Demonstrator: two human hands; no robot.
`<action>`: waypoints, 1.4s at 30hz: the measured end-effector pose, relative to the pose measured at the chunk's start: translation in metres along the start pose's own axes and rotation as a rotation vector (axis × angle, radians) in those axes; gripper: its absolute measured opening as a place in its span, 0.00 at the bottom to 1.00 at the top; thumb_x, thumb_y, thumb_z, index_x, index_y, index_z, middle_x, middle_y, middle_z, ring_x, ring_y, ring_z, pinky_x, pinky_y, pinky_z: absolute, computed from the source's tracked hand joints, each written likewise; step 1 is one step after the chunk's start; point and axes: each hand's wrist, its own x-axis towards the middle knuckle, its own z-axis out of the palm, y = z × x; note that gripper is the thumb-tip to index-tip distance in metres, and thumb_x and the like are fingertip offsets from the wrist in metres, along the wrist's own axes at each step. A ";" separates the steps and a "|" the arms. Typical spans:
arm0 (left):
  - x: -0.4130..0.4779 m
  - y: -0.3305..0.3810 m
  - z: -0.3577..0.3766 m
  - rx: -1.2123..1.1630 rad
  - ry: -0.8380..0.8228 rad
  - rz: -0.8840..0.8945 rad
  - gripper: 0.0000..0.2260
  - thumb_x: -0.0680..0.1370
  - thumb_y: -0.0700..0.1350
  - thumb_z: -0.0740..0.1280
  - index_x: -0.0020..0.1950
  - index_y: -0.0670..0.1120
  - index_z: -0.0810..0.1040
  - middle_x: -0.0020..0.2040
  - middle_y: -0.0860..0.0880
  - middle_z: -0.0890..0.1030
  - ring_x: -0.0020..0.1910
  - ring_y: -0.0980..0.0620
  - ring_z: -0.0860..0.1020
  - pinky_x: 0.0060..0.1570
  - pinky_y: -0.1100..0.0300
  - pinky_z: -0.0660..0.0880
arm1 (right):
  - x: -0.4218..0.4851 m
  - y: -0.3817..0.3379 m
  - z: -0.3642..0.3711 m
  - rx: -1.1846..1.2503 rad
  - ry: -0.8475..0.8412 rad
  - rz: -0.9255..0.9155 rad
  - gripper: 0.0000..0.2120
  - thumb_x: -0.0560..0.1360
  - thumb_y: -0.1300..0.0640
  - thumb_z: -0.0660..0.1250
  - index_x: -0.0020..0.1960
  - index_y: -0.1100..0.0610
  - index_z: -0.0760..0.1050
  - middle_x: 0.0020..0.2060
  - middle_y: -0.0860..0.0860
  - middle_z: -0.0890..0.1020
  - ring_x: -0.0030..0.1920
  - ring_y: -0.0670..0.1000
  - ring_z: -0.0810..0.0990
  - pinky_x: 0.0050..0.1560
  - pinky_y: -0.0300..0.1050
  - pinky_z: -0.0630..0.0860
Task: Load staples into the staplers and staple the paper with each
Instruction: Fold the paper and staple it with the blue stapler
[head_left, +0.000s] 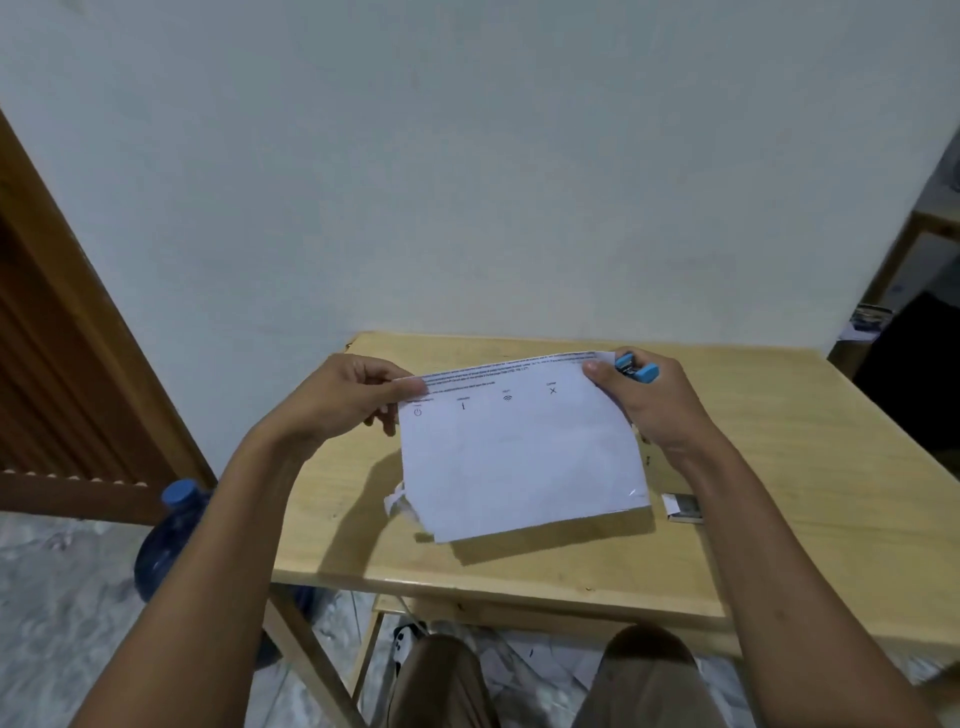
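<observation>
Paper (519, 457) hangs over the table (779, 467), its top left corner pinched by the left hand (343, 400) and its top right corner pinched under the thumb of the right hand (654, 400), whose curled fingers also grip a blue stapler (636, 370) just behind that corner.

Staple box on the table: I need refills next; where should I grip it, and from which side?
Probably pinch its two long sides from above, with the right hand once it sets down the blue stapler. The staple box lies flat on the table beside that forearm; its left end looks open, so avoid squeezing there.
</observation>
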 end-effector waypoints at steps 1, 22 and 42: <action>0.003 -0.003 0.001 0.038 0.054 -0.003 0.05 0.75 0.48 0.73 0.43 0.47 0.86 0.38 0.47 0.84 0.34 0.54 0.80 0.40 0.58 0.71 | -0.001 0.001 0.003 -0.009 0.002 -0.001 0.16 0.75 0.50 0.73 0.41 0.62 0.75 0.35 0.52 0.76 0.35 0.50 0.73 0.35 0.42 0.68; 0.007 0.021 0.041 0.386 0.015 0.193 0.06 0.78 0.54 0.67 0.43 0.57 0.82 0.44 0.60 0.83 0.51 0.58 0.76 0.57 0.56 0.64 | -0.038 0.007 0.064 0.056 -0.001 0.027 0.12 0.76 0.50 0.71 0.39 0.56 0.76 0.34 0.50 0.76 0.32 0.47 0.70 0.31 0.34 0.66; -0.005 0.028 0.058 0.481 -0.024 0.280 0.10 0.81 0.52 0.64 0.51 0.52 0.84 0.46 0.58 0.83 0.51 0.54 0.70 0.54 0.59 0.56 | -0.029 -0.014 0.046 -0.502 -0.547 0.087 0.19 0.72 0.50 0.70 0.58 0.49 0.65 0.46 0.46 0.75 0.41 0.47 0.72 0.44 0.46 0.71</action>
